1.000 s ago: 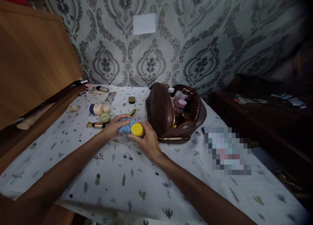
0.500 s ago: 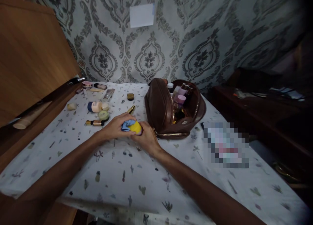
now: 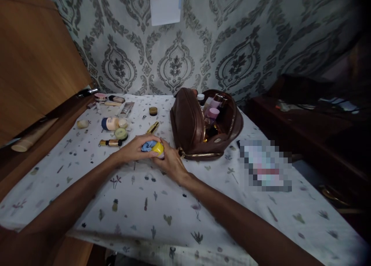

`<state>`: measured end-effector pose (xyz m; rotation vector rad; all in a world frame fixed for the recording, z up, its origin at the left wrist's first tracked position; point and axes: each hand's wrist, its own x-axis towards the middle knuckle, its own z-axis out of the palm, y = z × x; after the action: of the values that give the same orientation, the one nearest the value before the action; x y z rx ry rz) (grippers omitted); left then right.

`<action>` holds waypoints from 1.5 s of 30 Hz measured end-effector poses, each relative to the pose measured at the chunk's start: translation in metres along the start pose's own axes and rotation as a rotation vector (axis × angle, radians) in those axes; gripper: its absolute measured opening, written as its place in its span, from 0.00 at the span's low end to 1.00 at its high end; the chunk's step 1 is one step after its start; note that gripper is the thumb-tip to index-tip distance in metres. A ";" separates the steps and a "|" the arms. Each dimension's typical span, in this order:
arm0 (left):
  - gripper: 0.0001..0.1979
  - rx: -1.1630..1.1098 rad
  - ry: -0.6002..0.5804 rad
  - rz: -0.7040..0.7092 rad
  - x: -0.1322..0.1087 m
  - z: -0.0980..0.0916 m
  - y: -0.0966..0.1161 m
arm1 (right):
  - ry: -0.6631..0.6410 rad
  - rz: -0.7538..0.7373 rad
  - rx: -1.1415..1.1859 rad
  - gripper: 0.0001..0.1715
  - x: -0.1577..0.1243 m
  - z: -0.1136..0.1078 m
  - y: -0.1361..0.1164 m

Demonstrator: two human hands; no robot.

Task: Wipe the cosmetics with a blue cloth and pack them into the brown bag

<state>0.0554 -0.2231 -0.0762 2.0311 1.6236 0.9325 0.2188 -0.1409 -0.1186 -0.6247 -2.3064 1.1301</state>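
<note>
**Yellow-topped jar and blue cloth, held in two hands over a patterned tablecloth**

Left hand (image 3: 133,148): fingers curling around a bunched blue cloth (image 3: 147,145), which is pressing against the jar. Right hand (image 3: 172,163): grasping the yellow-topped jar (image 3: 158,148) from the other side; its lower part is mostly hiding behind the fingers. Both hands are meeting above the tablecloth (image 3: 162,204), left of the bag.

Just beyond the hands: one gold tube (image 3: 153,127), lying aslant. Near the right hand: one brown bag (image 3: 185,121), gaping open, its zip showing, and holding several bottles, one with a pink cap (image 3: 213,112).

Left of the hands: one black-and-gold tube (image 3: 110,143), lying flat; one green-topped pot (image 3: 121,133); one blue-capped bottle (image 3: 110,123), lying on its side.

Farther back: one small dark pot (image 3: 153,110), sitting apart; one grey tube (image 3: 127,108). Behind everything, one white card (image 3: 165,10) is showing against patterned wallpaper (image 3: 175,67).
</note>
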 end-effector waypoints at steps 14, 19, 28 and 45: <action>0.17 -0.053 0.096 -0.233 -0.001 0.003 -0.010 | 0.164 0.114 0.228 0.29 0.002 0.006 0.007; 0.23 -0.224 0.093 -0.240 -0.001 -0.004 -0.008 | 0.035 0.182 0.655 0.31 0.007 0.007 0.009; 0.24 -0.325 0.090 -0.247 -0.003 -0.010 -0.006 | -0.158 0.269 0.900 0.29 0.005 -0.004 -0.005; 0.27 -0.232 0.066 -0.170 -0.002 -0.021 0.004 | -0.182 0.250 0.989 0.29 0.007 -0.010 -0.011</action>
<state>0.0436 -0.2282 -0.0587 1.6974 1.6097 1.0795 0.2174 -0.1374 -0.1028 -0.4116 -1.4902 2.2624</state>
